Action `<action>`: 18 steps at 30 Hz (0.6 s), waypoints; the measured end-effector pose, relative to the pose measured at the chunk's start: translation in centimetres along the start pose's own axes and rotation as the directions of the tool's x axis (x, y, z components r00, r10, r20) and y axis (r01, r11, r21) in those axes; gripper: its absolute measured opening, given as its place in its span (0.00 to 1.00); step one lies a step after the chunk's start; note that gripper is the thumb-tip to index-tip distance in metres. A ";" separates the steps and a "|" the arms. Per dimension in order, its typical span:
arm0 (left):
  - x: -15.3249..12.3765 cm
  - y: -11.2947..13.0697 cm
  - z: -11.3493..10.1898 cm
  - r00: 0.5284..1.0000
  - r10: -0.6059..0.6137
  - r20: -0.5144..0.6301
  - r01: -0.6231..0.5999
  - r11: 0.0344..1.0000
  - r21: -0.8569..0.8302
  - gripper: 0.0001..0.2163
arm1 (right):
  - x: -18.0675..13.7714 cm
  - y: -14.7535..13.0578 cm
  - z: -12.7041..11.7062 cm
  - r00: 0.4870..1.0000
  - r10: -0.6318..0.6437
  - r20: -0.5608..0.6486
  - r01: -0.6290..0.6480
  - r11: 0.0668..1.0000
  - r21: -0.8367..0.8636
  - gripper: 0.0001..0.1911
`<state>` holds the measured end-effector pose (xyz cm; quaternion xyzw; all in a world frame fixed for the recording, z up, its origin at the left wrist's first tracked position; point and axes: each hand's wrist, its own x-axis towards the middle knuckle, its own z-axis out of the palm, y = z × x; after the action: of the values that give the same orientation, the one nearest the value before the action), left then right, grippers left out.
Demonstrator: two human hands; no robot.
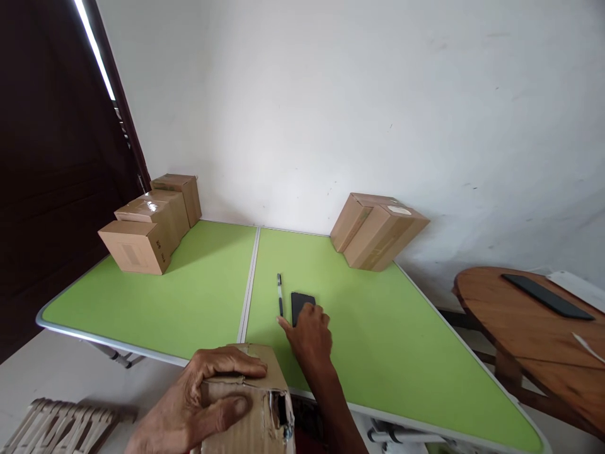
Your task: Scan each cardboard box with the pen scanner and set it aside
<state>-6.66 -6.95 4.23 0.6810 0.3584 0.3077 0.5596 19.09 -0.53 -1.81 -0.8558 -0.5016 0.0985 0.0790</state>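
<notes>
A green desk (401, 353) is bearing boxes (135, 249) at both far corners; at its near edge a torn box (262, 413) is being clasped between thumb and fingers of the left hand (198, 391). The right hand (312, 334), thumb spread, is partly covering a phone (299, 304) on the desk, its grip unclear, beside a pen (280, 295).

I have one view to work from, worn on the person's head above the near side of the green tabletop (203, 302). It faces forward and down, out to the white wall (331, 94), which fills much of the upper part. The left hand (186, 400) sits closest to my lens, large at the bottom; the right hand (312, 334) is a little farther out. My framing is wide, taking in a dark door (47, 157) at the left edge and a wooden tabletop (520, 331) at the right.
</notes>
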 end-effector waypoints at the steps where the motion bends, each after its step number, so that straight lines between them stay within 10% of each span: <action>1: 0.0 0.1 0.1 1.000 -0.004 -0.015 0.004 1.000 -0.007 0.17 | -0.7 0.8 0.1 0.999 0.048 -0.001 -0.048 0.999 -0.013 0.31; 13: 0.0 0.5 -0.2 0.999 -0.040 -0.003 0.040 0.998 0.049 0.18 | -0.9 4.3 1.6 0.976 0.195 0.099 -0.212 0.956 0.205 0.40; 18: 0.0 1.1 0.2 0.998 -0.047 -0.044 0.048 0.998 0.031 0.18 | -0.2 5.8 2.0 0.973 0.149 0.177 -0.211 0.883 0.419 0.25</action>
<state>-6.34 -7.24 5.26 0.6743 0.3913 0.3033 0.5479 23.39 -3.45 -5.10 -0.8504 -0.3894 0.2745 0.2234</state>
